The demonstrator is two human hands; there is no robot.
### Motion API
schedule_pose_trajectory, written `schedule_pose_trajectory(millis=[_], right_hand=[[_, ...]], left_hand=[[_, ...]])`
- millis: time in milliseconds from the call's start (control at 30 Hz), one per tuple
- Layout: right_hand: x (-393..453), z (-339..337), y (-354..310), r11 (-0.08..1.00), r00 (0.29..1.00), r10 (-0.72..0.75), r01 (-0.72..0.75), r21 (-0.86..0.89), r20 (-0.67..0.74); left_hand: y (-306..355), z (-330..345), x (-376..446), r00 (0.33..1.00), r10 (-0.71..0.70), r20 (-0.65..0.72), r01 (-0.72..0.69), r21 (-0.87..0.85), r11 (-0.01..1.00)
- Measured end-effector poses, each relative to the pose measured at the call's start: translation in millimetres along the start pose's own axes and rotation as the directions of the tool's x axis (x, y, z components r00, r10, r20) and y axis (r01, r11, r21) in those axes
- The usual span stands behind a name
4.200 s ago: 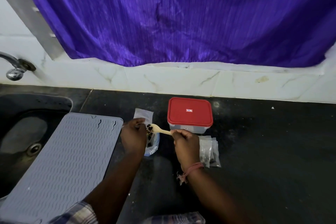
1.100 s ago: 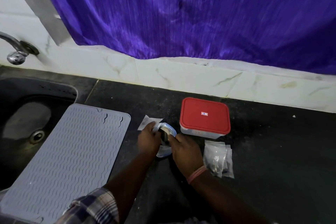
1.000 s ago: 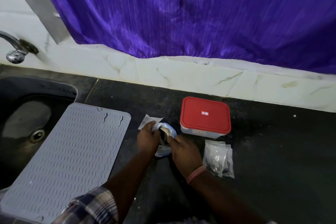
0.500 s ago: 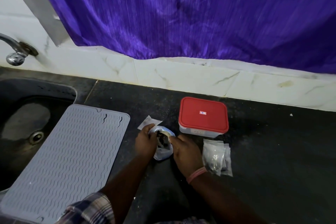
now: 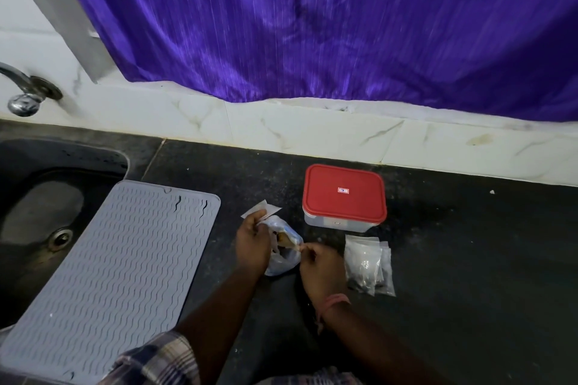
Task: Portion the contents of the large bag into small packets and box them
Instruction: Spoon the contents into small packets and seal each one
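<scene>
The large clear plastic bag with dark contents sits on the black counter between my hands. My left hand grips the bag's left rim and also pinches a small white packet at its far side. My right hand holds a wooden spoon whose bowl is down inside the bag's mouth. Several filled small clear packets lie in a pile right of my right hand. A clear box with a red lid, shut, stands behind them.
A grey ribbed mat lies at the left, half over a dark sink with a tap above it. A purple curtain hangs over the white tiled back wall.
The spoon, earlier held loaded above the bag, has gone down into the bag's mouth. Both hands have stayed at the bag and its mouth has been spread wider.
</scene>
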State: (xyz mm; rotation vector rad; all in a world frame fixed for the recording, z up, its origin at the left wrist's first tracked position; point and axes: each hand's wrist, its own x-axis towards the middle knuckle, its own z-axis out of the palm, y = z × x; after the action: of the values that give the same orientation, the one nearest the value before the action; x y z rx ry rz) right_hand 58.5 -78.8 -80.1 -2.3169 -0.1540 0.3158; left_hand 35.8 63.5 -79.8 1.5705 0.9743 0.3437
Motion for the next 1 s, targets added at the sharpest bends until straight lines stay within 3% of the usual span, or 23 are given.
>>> schedule_pose_trajectory(millis=[133, 233, 367, 533, 800, 1000], right_hand=[[0.9, 0.9, -3.2, 0.964, 0.979, 0.205, -0.201, 0.177, -0.006], [-0.6, -2.2, -7.0, 0.964, 0.975, 0.210, -0.193, 0.185, -0.078], [0.0, -4.7, -6.1, 0.966, 0.982, 0.173, -0.156, 0.208, -0.071], [7.0, -5.2, 4.0, 0.897, 0.957, 0.290, -0.267, 0.353, -0.014], [10.3, -11.2, 10.7, 0.798, 0.922, 0.386, -0.321, 0.509, -0.023], [7.7, -17.2, 14.6, 0.795, 0.931, 0.363, -0.294, 0.531, -0.027]], left_hand=[[0.6, 0.7, -4.0, 0.999, 0.037, 0.033, -0.040, 0.106, 0.994], [-1.8, 3.0, -2.5, 0.993, 0.093, 0.076, -0.107, 0.211, 0.972], [-2.5, 1.9, -3.3, 0.993, 0.071, 0.094, -0.087, 0.172, 0.981], [-1.4, 0.7, -7.2, 0.992, 0.075, 0.100, -0.088, 0.132, 0.987], [7.8, 3.4, -8.0, 0.990, 0.116, 0.075, -0.131, 0.252, 0.959], [10.5, 3.7, -9.2, 0.994, 0.039, 0.099, -0.053, 0.144, 0.988]])
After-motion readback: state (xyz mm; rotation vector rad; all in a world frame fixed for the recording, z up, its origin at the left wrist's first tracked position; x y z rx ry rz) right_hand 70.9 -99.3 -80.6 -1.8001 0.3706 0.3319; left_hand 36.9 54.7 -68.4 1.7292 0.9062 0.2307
